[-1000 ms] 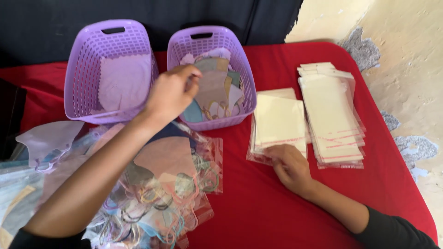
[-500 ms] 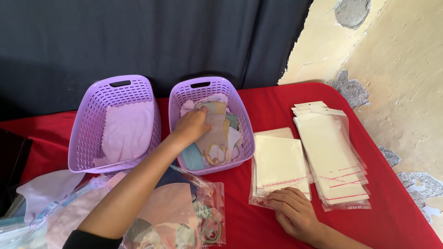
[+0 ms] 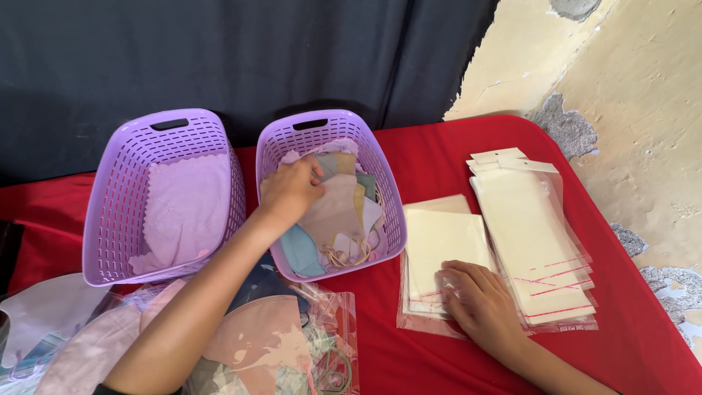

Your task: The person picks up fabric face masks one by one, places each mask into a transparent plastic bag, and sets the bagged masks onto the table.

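My left hand (image 3: 291, 189) reaches into the right purple basket (image 3: 390, 219) and its fingers close on a face mask (image 3: 333, 208) at the top of a pile of pastel masks. My right hand (image 3: 479, 303) lies flat, fingers spread, on the near corner of a stack of clear plastic sleeves with cream cards (image 3: 439, 245) on the red tablecloth (image 3: 431, 153). The left purple basket (image 3: 110, 212) holds pale lilac cloths (image 3: 186, 208).
A taller stack of clear sleeves with cream inserts (image 3: 534, 234) lies right of my right hand. Packed masks in clear bags (image 3: 285, 340) are heaped at the near left. A dark curtain (image 3: 219, 58) hangs behind the baskets, and a peeling wall (image 3: 629, 95) stands at the right.
The view has tilted up and drawn closer. My left hand has sunk deeper into the right basket onto the masks. My right hand has stayed on the sleeve stack.
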